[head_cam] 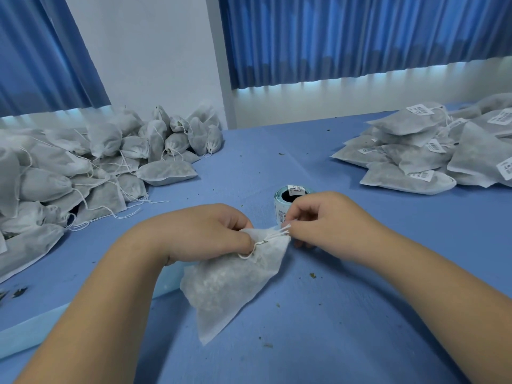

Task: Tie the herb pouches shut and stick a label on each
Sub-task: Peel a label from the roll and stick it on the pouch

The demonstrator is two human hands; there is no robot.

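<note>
Label roll (288, 202) just behind hands; pouch heaps (83, 173) flank open tabletop (360, 273).

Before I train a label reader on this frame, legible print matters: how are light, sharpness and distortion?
Head view: cool, even light, brightest under the curtains; soft shadows beneath the left hand and right hand; wide-angle bending toward the edges; barcodes on the labelled pouches look small and soft, unreadable; the right hand partly hides the label roll.

matt white nonwoven cloth pouch (230, 284) on matt blue table (360, 314)
</note>
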